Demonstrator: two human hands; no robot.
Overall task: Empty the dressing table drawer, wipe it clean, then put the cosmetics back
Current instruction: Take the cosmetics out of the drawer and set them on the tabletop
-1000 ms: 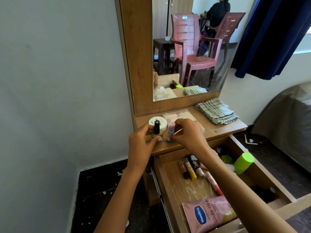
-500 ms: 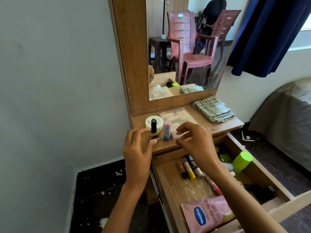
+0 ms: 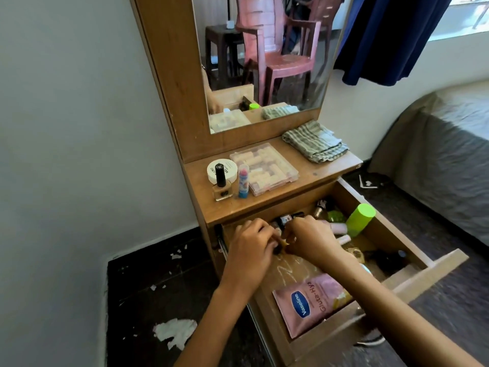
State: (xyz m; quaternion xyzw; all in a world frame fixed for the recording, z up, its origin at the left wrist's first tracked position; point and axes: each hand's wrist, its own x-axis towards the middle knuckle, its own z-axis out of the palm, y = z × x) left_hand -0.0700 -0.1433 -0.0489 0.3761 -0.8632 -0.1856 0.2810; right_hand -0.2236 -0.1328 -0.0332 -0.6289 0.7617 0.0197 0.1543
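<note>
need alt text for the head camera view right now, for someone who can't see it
Both hands, left hand and right hand, reach into the open drawer, gathering small cosmetic tubes among scattered cosmetics and a pink Vaseline pouch. On the tabletop above stand a white jar, nail polish bottle, lip balm, clear box and folded cloth.

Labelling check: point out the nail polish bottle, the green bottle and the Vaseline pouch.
nail polish bottle (image 3: 220,184), head view, on its black cap.
green bottle (image 3: 360,219), head view, mid-body.
Vaseline pouch (image 3: 315,300), head view, pink front face.

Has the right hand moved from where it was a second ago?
Yes. The right hand has come off the tabletop, away from the clear box, down into the open drawer.
</note>
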